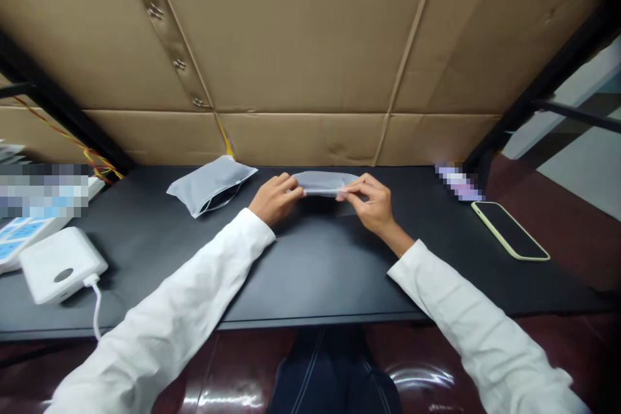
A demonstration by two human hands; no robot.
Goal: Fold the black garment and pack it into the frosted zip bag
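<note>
Between my two hands a translucent zip bag [323, 182] is stretched level, its near edge toward me. My left hand [277, 197] has its fingers closed on the bag's left end. At the other end, my right hand [371, 202] pinches the near edge between thumb and fingers. Whether anything lies inside this bag I cannot tell. A second frosted zip bag [208, 182] lies to the left of my left hand, its mouth gaping toward me and showing a dark inside.
The black table [310, 284] backs onto a cardboard wall [301, 32]. At left sit a white charger block [63, 265] with a cable and a power strip [24, 233]. A phone in a pale green case [512, 229] lies at right, near a blurred-out item [460, 182].
</note>
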